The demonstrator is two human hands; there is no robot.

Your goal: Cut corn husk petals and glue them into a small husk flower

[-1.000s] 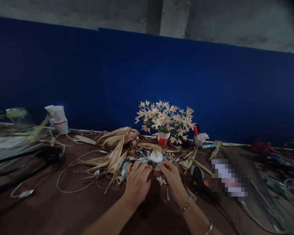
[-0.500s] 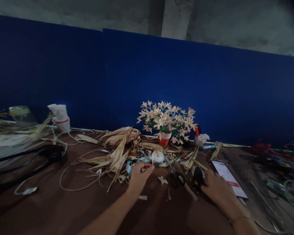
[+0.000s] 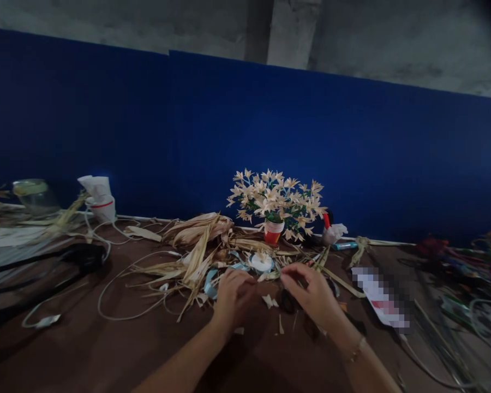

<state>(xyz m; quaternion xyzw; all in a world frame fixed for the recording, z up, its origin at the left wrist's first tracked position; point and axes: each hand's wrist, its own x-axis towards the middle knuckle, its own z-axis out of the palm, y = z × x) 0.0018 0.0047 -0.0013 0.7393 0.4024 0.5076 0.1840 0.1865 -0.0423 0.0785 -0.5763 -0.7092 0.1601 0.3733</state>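
Nearer the person than the paper cup (image 3: 273, 233) and to its left, the left hand (image 3: 234, 297) curls its fingers; whether they pinch anything cannot be told. The right hand (image 3: 309, 289), nearer and to the cup's right, bends over the scissors (image 3: 286, 301), its grip unclear too. Pale scraps (image 3: 269, 301) lie in front of the cup, between the hands, probably for easy reach; the cup apparently props up the flowers (image 3: 270, 199).
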